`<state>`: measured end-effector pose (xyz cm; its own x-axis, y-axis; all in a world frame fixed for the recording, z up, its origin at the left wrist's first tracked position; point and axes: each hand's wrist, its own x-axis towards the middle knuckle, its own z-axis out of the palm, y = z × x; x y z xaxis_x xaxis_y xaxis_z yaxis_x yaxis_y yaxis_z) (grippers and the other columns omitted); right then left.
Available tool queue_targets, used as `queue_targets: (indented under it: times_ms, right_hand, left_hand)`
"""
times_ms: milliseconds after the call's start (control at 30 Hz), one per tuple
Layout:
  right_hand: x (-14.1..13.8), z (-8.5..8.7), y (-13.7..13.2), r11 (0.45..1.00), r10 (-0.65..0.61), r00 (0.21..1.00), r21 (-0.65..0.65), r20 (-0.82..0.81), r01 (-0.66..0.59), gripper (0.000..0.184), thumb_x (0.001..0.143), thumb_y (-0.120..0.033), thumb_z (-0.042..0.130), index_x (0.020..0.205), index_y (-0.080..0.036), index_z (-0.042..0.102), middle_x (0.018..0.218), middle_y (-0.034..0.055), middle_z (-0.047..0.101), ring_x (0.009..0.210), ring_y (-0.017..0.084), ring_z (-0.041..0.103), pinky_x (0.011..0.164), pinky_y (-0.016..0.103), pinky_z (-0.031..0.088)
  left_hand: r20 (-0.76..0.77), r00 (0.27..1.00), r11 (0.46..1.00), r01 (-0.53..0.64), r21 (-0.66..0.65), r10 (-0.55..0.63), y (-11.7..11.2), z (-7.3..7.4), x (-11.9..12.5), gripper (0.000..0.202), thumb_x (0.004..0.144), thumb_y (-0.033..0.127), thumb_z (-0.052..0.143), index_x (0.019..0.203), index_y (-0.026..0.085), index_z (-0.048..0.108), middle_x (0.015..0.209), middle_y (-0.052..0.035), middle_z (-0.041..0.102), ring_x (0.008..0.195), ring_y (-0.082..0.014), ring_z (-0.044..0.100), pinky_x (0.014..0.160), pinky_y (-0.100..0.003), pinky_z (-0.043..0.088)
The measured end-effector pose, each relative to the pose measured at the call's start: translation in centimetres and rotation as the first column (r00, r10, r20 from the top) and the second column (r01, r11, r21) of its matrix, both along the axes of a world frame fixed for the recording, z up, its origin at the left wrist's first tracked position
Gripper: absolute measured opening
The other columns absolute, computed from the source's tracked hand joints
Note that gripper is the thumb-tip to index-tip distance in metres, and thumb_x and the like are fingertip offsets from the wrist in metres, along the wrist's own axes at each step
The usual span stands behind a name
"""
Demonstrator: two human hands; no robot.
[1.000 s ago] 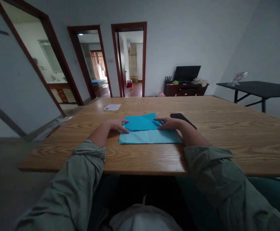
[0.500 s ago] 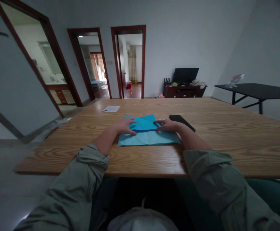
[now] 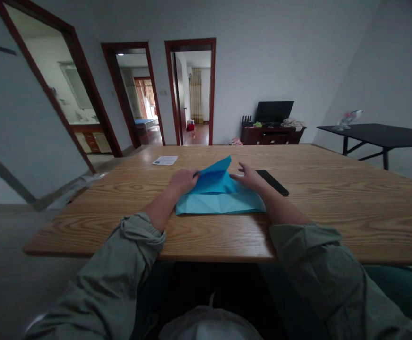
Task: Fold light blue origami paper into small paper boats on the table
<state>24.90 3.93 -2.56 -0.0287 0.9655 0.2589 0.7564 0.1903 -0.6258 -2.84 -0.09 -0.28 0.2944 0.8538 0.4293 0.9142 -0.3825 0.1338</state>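
A blue sheet of paper (image 3: 220, 200) with fold creases lies on the wooden table (image 3: 333, 208) in front of me. Its upper flap (image 3: 213, 177) is raised off the table into a peak. My left hand (image 3: 182, 180) is closed on the left side of that flap. My right hand (image 3: 249, 177) touches the flap's right side, fingers partly curled around its edge.
A black phone (image 3: 272, 182) lies just right of my right hand. A small white card (image 3: 165, 160) lies further back on the left. A black side table (image 3: 379, 134) stands at the right, a TV cabinet (image 3: 273, 132) behind, doorways at the left.
The flap that lay flat under both hands is now lifted up from the table. Both hands moved slightly away from me with it.
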Motion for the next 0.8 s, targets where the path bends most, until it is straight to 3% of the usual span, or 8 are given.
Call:
queue_targets:
  times_ms: [100, 233, 333, 433, 533, 667, 733, 800]
  right_hand:
    - [-0.4, 0.7, -0.2, 0.999, -0.048, 0.993, -0.018, -0.107, 0.047, 0.086, 0.07, -0.06, 0.062, 0.136, -0.01, 0.041, 0.119, 0.016, 0.061, 0.106, 0.026, 0.058, 0.09, 0.035, 0.043]
    - [-0.7, 1.8, -1.0, 0.983, 0.001, 0.974, -0.176, -0.229, -0.042, 0.06, 0.071, -0.063, 0.059, 0.105, -0.015, 0.066, 0.098, 0.0112, 0.069, 0.09, 0.024, 0.063, 0.073, 0.031, 0.048]
    - [-0.6, 2.4, -1.8, 0.95, -0.023, 0.941, -0.301, -0.338, -0.085, 0.051, 0.067, -0.058, 0.066, 0.098, -0.017, 0.068, 0.095, 0.0099, 0.07, 0.082, 0.022, 0.064, 0.063, 0.029, 0.048]
    - [-0.6, 2.7, -2.5, 0.898, 0.095, 0.872, -0.336, -0.48, -0.282, 0.037, 0.066, -0.041, 0.073, 0.093, -0.017, 0.067, 0.096, 0.0099, 0.069, 0.082, 0.019, 0.064, 0.064, 0.027, 0.048]
    - [-0.8, 2.9, -2.9, 0.873, 0.136, 0.788, -0.302, -0.601, -0.382, 0.024, 0.065, -0.03, 0.074, 0.083, -0.016, 0.065, 0.085, 0.0079, 0.068, 0.078, 0.017, 0.063, 0.065, 0.026, 0.048]
    - [-0.3, 3.3, -2.1, 0.943, 0.116, 0.575, -0.092, -0.81, -0.319, 0.018, 0.069, -0.028, 0.07, 0.079, -0.019, 0.058, 0.076, 0.0007, 0.064, 0.072, 0.013, 0.061, 0.064, 0.024, 0.049]
    - [0.4, 3.3, -1.4, 0.964, 0.158, 0.467, 0.032, -0.87, -0.266, 0.018, 0.071, -0.032, 0.066, 0.08, -0.021, 0.055, 0.076, -0.002, 0.062, 0.068, 0.011, 0.059, 0.063, 0.023, 0.049]
    - [1.1, 3.2, -0.6, 0.986, 0.138, 0.48, 0.076, -0.866, -0.147, 0.019, 0.073, -0.036, 0.062, 0.08, -0.022, 0.052, 0.071, -0.0038, 0.059, 0.062, 0.011, 0.056, 0.059, 0.024, 0.048]
  left_hand:
    - [0.198, 0.98, 0.994, -0.006, 0.112, -0.016, -0.1, 0.5, -0.1, 0.034, 0.091, 0.037, 0.039, 0.107, 0.021, 0.064, 0.104, -0.008, 0.066, 0.095, -0.022, 0.059, 0.084, -0.031, 0.042]
    - [0.43, 0.897, 0.967, -0.009, 0.254, -0.104, -0.1, 1.1, -0.5, 0.033, 0.092, 0.037, 0.038, 0.101, 0.018, 0.063, 0.096, -0.0074, 0.066, 0.09, -0.0196, 0.059, 0.081, -0.028, 0.042]
    - [0.59, 0.796, 0.95, -0.065, 0.307, -0.136, 0.1, 1.5, -1.0, 0.035, 0.091, 0.042, 0.039, 0.091, 0.016, 0.062, 0.084, -0.0047, 0.064, 0.078, -0.0166, 0.057, 0.071, -0.025, 0.041]
    - [0.719, 0.685, 0.95, -0.135, 0.282, -0.117, 0.3, 1.8, -1.6, 0.036, 0.089, 0.046, 0.041, 0.081, 0.016, 0.059, 0.069, -0.0011, 0.057, 0.066, -0.0139, 0.052, 0.06, -0.022, 0.038]
    - [0.797, 0.593, 0.954, -0.155, 0.255, -0.116, 0.5, 2.1, -2.2, 0.034, 0.086, 0.047, 0.045, 0.078, 0.016, 0.058, 0.065, 0.0008, 0.053, 0.062, -0.0124, 0.048, 0.055, -0.021, 0.035]
    - [0.874, 0.481, 0.975, -0.15, 0.163, -0.072, 0.8, 2.4, -3.1, 0.03, 0.081, 0.044, 0.051, 0.069, 0.016, 0.054, 0.058, 0.0028, 0.046, 0.055, -0.0108, 0.043, 0.049, -0.02, 0.031]
    - [0.906, 0.423, 0.997, -0.052, 0.057, -0.029, 0.9, 2.6, -3.6, 0.025, 0.076, 0.04, 0.054, 0.067, 0.016, 0.053, 0.057, 0.0029, 0.046, 0.052, -0.0105, 0.043, 0.047, -0.02, 0.032]
    - [0.914, 0.405, 0.987, 0.137, -0.081, 0.019, 0.8, 2.8, -4.1, 0.02, 0.071, 0.035, 0.057, 0.071, 0.015, 0.057, 0.06, 0.0014, 0.052, 0.052, -0.0113, 0.047, 0.047, -0.021, 0.035]
